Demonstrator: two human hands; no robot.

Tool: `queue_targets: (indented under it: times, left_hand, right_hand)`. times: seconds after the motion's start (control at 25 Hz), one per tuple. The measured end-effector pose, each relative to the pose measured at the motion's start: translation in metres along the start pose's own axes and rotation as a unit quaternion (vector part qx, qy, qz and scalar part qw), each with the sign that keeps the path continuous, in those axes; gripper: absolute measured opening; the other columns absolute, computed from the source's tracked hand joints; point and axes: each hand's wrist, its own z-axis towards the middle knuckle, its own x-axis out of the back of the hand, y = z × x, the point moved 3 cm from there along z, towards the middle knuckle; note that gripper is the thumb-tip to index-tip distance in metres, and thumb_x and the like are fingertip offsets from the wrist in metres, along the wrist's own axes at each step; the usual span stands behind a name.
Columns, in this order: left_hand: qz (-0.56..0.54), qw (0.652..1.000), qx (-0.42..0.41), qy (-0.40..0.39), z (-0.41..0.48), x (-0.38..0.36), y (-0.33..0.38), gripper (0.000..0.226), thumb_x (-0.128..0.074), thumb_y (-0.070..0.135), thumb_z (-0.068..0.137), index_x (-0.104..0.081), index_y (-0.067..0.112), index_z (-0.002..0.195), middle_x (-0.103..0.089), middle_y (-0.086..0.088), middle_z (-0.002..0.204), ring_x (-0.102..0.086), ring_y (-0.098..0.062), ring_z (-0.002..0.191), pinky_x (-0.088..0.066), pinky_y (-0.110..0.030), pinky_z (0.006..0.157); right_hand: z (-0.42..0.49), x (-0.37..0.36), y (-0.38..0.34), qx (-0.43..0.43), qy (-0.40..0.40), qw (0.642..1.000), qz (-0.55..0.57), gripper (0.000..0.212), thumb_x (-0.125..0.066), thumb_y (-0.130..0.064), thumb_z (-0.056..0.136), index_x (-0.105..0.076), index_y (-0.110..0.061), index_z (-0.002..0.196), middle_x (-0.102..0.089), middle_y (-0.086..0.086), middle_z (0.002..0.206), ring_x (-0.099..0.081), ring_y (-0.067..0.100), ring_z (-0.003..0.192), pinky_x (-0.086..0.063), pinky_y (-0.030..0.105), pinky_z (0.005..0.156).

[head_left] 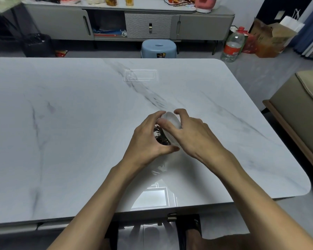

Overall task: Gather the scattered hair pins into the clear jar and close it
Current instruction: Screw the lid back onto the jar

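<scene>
A clear jar (163, 137) stands on the white marble table (70, 123), a little right of centre. Dark hair pins (160, 138) show through its wall, piled inside. My left hand (148, 139) wraps around the jar's left side. My right hand (192, 132) grips the translucent white lid (172, 120), which sits tilted on top of the jar. My fingers hide most of the jar's rim. No loose pins show on the table.
The table's far edge and rounded right corner (224, 64) are near. Beyond stand a blue stool (158, 48), a grey sideboard (130, 24) and a large water bottle (233, 46). A beige sofa (300, 109) sits to the right.
</scene>
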Motion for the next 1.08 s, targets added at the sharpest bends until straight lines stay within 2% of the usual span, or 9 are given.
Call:
queue_targets:
  times: [0.12,0.2,0.28,0.44,0.52,0.64,0.72,0.88,1.08]
  left_hand:
    - [-0.017,1.000,0.010,0.006,0.000,0.004,-0.001,0.081,-0.089,0.026,0.053,-0.055,0.032,0.126,-0.062,0.020,0.118,-0.060,-0.002,0.110,-0.051,-0.019,0.087]
    - [-0.037,0.999,0.026,0.006,0.000,0.008,-0.002,0.077,-0.087,0.026,0.051,-0.055,0.040,0.120,-0.064,0.023,0.113,-0.061,0.000,0.106,-0.051,-0.014,0.079]
    - [-0.041,0.999,0.033,0.001,-0.001,0.009,-0.003,0.078,-0.086,0.028,0.050,-0.056,0.039,0.120,-0.064,0.022,0.112,-0.061,-0.001,0.107,-0.051,-0.016,0.077]
    - [-0.021,1.000,0.017,-0.007,-0.001,0.007,-0.002,0.084,-0.087,0.031,0.049,-0.055,0.032,0.126,-0.063,0.017,0.116,-0.060,-0.003,0.109,-0.053,-0.022,0.088]
    - [-0.023,1.000,0.020,-0.008,-0.001,0.007,-0.002,0.083,-0.088,0.030,0.049,-0.055,0.033,0.126,-0.063,0.016,0.116,-0.061,-0.004,0.108,-0.053,-0.022,0.088]
    - [-0.043,0.999,0.032,0.003,0.000,0.011,-0.002,0.079,-0.087,0.028,0.049,-0.056,0.040,0.120,-0.065,0.021,0.111,-0.064,-0.001,0.102,-0.052,-0.015,0.076]
    - [-0.050,0.998,0.039,0.001,0.000,0.011,-0.002,0.077,-0.086,0.027,0.049,-0.056,0.042,0.118,-0.065,0.021,0.111,-0.064,-0.004,0.105,-0.054,-0.020,0.076]
    - [-0.049,0.998,0.044,-0.011,-0.002,0.009,-0.004,0.078,-0.090,0.023,0.051,-0.056,0.038,0.120,-0.065,0.022,0.107,-0.063,-0.001,0.101,-0.050,-0.012,0.071]
    - [-0.044,0.999,0.030,0.004,-0.001,0.009,0.002,0.076,-0.089,0.018,0.052,-0.056,0.036,0.119,-0.063,0.028,0.107,-0.061,0.005,0.103,-0.047,-0.007,0.071]
  right_hand:
    - [0.001,0.005,-0.002,0.051,-0.102,0.989,0.094,0.094,-0.040,-0.085,0.067,-0.023,-0.039,0.147,-0.040,-0.002,0.145,-0.045,0.016,0.127,-0.036,0.029,0.090]
    - [0.000,0.011,-0.005,0.102,-0.135,0.980,0.106,0.092,-0.058,-0.070,0.066,-0.025,-0.040,0.147,-0.040,-0.009,0.145,-0.046,0.010,0.126,-0.041,0.027,0.095]
    - [0.001,0.013,-0.003,0.108,-0.111,0.985,0.078,0.089,-0.062,-0.065,0.062,-0.034,-0.040,0.142,-0.051,-0.007,0.134,-0.053,0.011,0.116,-0.048,0.031,0.092]
    - [0.000,0.007,-0.001,0.007,-0.022,1.000,0.020,0.087,-0.043,-0.090,0.059,-0.048,-0.036,0.127,-0.064,-0.003,0.105,-0.063,0.017,0.092,-0.050,0.033,0.071]
    - [0.001,0.006,0.000,0.013,-0.022,1.000,0.015,0.088,-0.038,-0.092,0.060,-0.047,-0.036,0.128,-0.063,-0.002,0.111,-0.060,0.018,0.097,-0.047,0.032,0.072]
    - [-0.001,0.008,-0.006,0.093,-0.092,0.988,0.084,0.087,-0.056,-0.073,0.066,-0.033,-0.039,0.142,-0.046,-0.009,0.139,-0.050,0.010,0.117,-0.043,0.026,0.088]
    - [0.000,0.009,-0.006,0.108,-0.087,0.988,0.067,0.085,-0.064,-0.062,0.065,-0.033,-0.040,0.141,-0.049,-0.008,0.134,-0.052,0.010,0.113,-0.046,0.027,0.088]
    - [0.000,0.005,-0.004,0.054,-0.030,0.997,0.041,0.076,-0.056,-0.074,0.064,-0.045,-0.037,0.130,-0.061,-0.006,0.112,-0.059,0.016,0.099,-0.051,0.034,0.081]
    - [0.000,0.003,-0.005,0.066,-0.029,0.994,0.078,0.076,-0.056,-0.072,0.062,-0.045,-0.036,0.129,-0.059,-0.004,0.112,-0.060,0.015,0.097,-0.051,0.036,0.082]
